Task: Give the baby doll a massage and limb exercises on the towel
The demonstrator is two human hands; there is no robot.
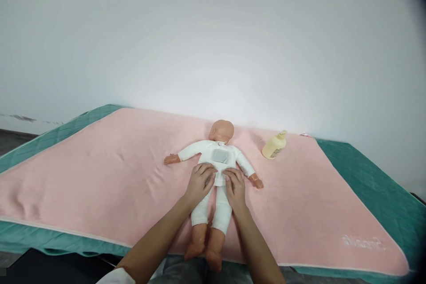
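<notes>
I count one doll (219, 178), one yellow pump bottle (274, 147) and one pink mat (109, 173). The left hand (200, 183) and right hand (235, 186) reach forward, fingers bent inward. The doll lies on the mat, its waist directly under both; whether either grip pinches the white top (221, 181), I can't tell.

The doll (219, 179) is partly hidden at its waist.

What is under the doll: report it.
The doll lies on a pink blanket, visible between its legs and beside its arms. The part directly beneath its torso is covered and cannot be seen.
</notes>
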